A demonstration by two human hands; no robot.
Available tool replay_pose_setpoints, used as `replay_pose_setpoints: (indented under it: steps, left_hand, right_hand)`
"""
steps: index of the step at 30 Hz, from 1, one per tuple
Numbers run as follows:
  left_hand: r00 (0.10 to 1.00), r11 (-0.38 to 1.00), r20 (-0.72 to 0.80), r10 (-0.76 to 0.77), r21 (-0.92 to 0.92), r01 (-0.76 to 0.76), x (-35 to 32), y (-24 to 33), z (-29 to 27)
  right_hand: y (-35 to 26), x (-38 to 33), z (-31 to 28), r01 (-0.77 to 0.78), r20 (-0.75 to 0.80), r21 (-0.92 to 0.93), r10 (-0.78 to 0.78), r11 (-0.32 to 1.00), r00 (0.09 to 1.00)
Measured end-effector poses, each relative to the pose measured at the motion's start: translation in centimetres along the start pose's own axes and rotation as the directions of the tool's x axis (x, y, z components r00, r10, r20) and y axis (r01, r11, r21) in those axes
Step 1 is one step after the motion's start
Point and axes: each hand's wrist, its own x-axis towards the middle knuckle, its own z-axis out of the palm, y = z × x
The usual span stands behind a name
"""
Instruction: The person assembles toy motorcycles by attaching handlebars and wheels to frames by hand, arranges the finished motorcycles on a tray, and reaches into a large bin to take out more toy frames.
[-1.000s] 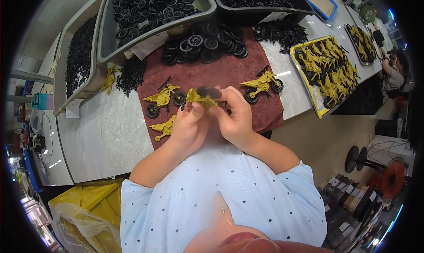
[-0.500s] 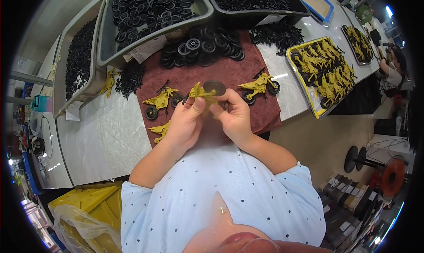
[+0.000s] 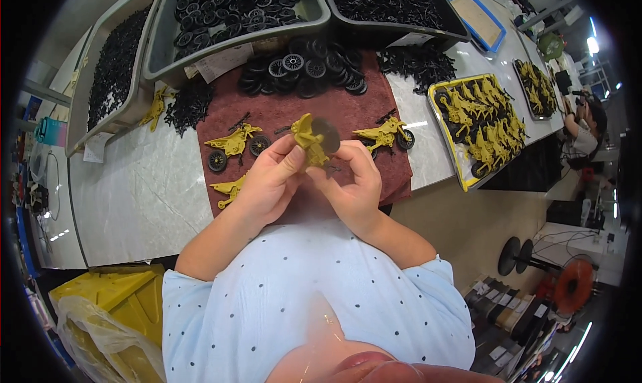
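Observation:
In front of my chest, my left hand (image 3: pixel 269 186) is closed on a yellow toy motorcycle (image 3: pixel 309 139), gripping it between thumb and fingers. A dark wheel (image 3: pixel 328 137) shows at its right side, slightly blurred. My right hand (image 3: pixel 354 189) is beside its lower end, with thumb and index finger curled in; what they pinch is hidden. Left of my hands a toy motorcycle with two wheels (image 3: pixel 234 142) lies on the red-brown cloth (image 3: pixel 294 109). Below it is a yellow motorcycle body (image 3: pixel 229 188), partly covered by my left forearm. Another wheeled motorcycle (image 3: pixel 384 136) lies to the right.
Loose black wheels (image 3: pixel 304 69) are heaped at the cloth's far edge. Behind stand a wheel bin (image 3: pixel 157 65) and a bin of small black parts (image 3: pixel 401 32); another parts bin (image 3: pixel 137 115) is at left. A yellow-rimmed tray (image 3: pixel 461 172) of motorcycles stands right. A person (image 3: pixel 585 125) sits far right.
The toy motorcycle has been tilted and turned in my left hand, its wheel now facing more toward view. My right fingers have shifted lower along it. The whole view has moved slightly.

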Motion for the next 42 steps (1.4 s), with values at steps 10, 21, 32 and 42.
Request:
replay_pose_setpoints:
  steps: [10, 21, 32, 42]
  left_hand:
    - [0.995, 0.875, -0.061, -0.084, 0.473, 0.103, 0.1, 0.3, -0.9]
    - [0.955, 0.959, 0.091, -0.282, 0.002, 0.283, -0.2, 0.2, -2.3]
    - [0.982, 0.977, 0.052, -0.183, 0.124, 0.176, -0.1, 0.2, -1.8]
    - [0.939, -0.279, 0.228, 0.256, 0.948, -0.154, 6.3, 1.5, -4.3]
  right_hand:
    - [1.2, -0.3, -0.1, -0.394, 0.053, 0.519, 0.431, 0.758, 0.901]
    - [1.0, -1.4, -2.0, -0.472, 0.249, 0.553, 0.404, 0.687, 0.88]
    - [0.2, -1.3, -2.0, -0.385, 0.204, 0.499, 0.326, 0.776, 0.923]
    - [4.9, -1.6, -1.9, -0.444, -0.006, -0.082, 0.445, 0.892, 0.896]
